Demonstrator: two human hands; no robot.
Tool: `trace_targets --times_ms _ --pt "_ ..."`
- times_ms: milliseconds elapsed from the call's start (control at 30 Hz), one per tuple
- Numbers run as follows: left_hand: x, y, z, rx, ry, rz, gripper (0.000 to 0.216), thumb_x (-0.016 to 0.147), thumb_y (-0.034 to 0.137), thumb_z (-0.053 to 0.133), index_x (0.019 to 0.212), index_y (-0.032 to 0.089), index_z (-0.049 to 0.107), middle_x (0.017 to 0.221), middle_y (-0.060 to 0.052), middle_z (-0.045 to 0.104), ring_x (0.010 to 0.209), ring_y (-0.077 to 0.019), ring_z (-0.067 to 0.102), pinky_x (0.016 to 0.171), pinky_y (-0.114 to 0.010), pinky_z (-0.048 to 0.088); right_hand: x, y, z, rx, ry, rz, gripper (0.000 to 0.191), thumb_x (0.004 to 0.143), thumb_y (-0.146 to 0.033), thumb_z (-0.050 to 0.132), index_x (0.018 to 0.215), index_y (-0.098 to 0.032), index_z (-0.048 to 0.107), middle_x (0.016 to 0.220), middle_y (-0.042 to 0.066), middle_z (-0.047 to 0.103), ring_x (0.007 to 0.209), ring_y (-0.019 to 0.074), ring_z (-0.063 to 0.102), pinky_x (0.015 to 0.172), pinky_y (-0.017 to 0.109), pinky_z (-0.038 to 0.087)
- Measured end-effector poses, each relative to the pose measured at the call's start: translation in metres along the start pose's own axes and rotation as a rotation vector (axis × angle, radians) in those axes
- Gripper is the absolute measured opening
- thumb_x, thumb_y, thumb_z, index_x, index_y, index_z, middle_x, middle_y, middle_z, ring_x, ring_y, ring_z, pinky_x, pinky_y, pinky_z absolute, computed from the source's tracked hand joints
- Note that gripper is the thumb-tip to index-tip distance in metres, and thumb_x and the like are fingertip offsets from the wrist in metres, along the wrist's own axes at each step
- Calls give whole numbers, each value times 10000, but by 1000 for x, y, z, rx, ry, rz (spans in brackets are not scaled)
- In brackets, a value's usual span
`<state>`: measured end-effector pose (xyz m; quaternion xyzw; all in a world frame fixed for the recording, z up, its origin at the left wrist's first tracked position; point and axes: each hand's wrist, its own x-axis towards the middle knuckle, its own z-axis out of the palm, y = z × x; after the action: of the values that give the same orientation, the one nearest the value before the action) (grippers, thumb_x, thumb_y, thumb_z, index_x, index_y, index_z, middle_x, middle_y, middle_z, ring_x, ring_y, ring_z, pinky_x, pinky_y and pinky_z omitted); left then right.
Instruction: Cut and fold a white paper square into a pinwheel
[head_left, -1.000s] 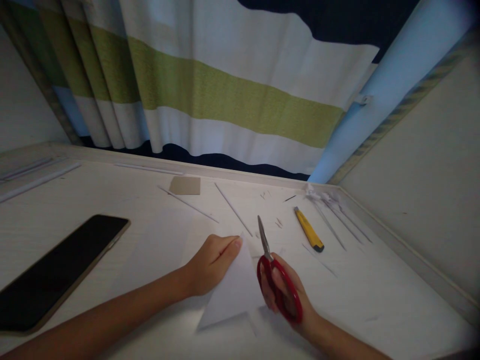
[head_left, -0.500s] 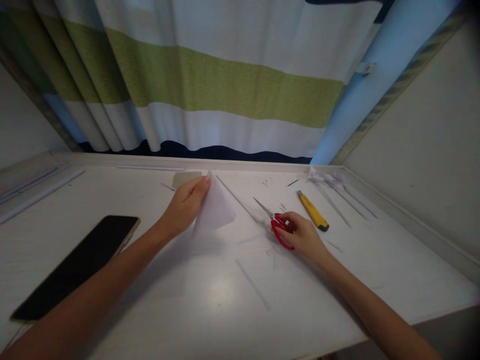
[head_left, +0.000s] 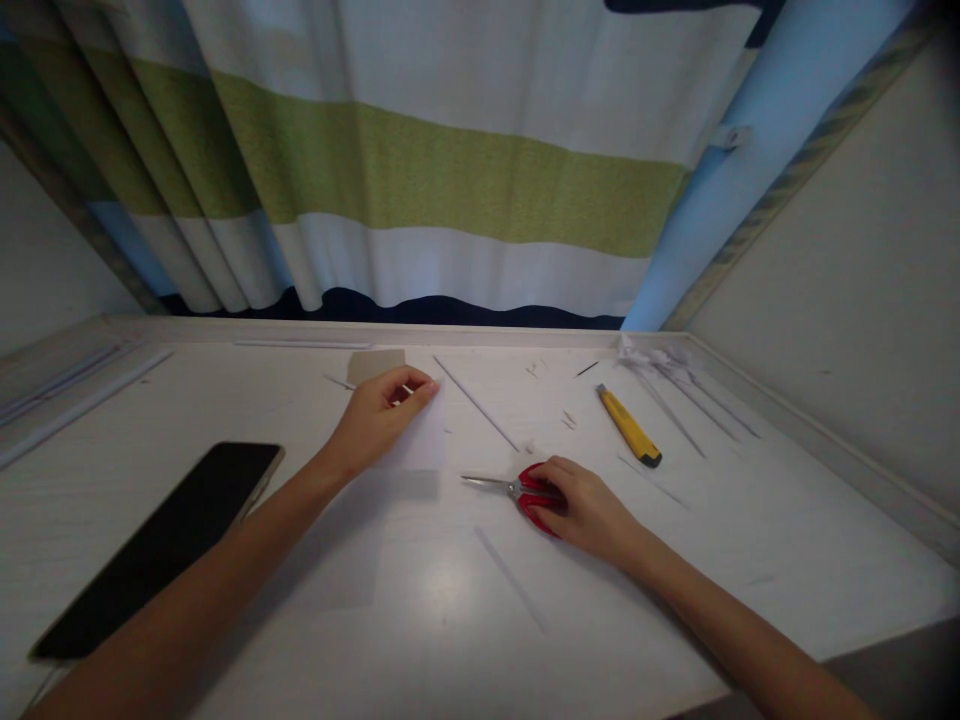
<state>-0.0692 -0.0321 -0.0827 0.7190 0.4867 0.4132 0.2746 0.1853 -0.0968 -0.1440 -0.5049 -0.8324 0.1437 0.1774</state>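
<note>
My left hand (head_left: 379, 418) pinches a white piece of paper (head_left: 420, 440) by its upper edge, holding it low over the white table (head_left: 450, 600). My right hand (head_left: 581, 505) rests on the table with its fingers over the red handles of a pair of scissors (head_left: 517, 488). The scissors lie flat, blades closed and pointing left.
A black phone (head_left: 161, 545) lies at the left. A yellow utility knife (head_left: 628, 425) lies at the right, with thin paper strips (head_left: 679, 400) beyond it. A brown card (head_left: 375, 362) sits near the striped curtain (head_left: 420, 190). A wall closes the right side.
My right hand has brought the scissors down flat on the table, blades now pointing left. My left hand has lowered the paper toward the table.
</note>
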Motion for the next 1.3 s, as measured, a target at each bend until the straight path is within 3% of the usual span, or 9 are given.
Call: trace_targets --times_ms 167,733,933,1100,1300 --pt "0 -5 6 -23 -43 -23 246 750 389 506 778 162 597 735 -8 601 680 -142 539 592 -222 395 -1 -3 -5 14 -55 -18 240 730 -209 549 966 -164 553 893 74 557 819 176 523 736 295 432" --pt "0 4 5 -32 -159 -127 212 757 343 515 736 168 631 754 -21 650 714 -157 581 614 -225 441 15 -20 -19 -38 -224 -42 207 795 -241 486 962 -156 574 899 98 556 815 201 524 726 306 447" --pt "-5 16 4 40 -289 -105 181 776 289 496 729 171 626 732 -15 637 697 -149 567 609 -231 414 50 -31 -48 155 -107 -58 335 783 -329 513 1076 -167 505 913 81 571 840 187 531 750 314 425" --pt "-9 23 6 146 -295 -13 161 785 243 489 710 169 610 704 -16 590 697 -143 535 640 -240 393 82 -50 -48 407 -53 -116 232 778 -355 516 897 -166 578 767 36 602 689 138 551 615 249 438" --pt "-2 28 -2 170 -270 28 159 787 241 488 690 167 591 683 -13 567 678 -137 517 634 -241 387 99 -58 -46 482 -57 -131 157 808 -287 477 811 -172 585 693 10 609 616 111 552 526 204 420"
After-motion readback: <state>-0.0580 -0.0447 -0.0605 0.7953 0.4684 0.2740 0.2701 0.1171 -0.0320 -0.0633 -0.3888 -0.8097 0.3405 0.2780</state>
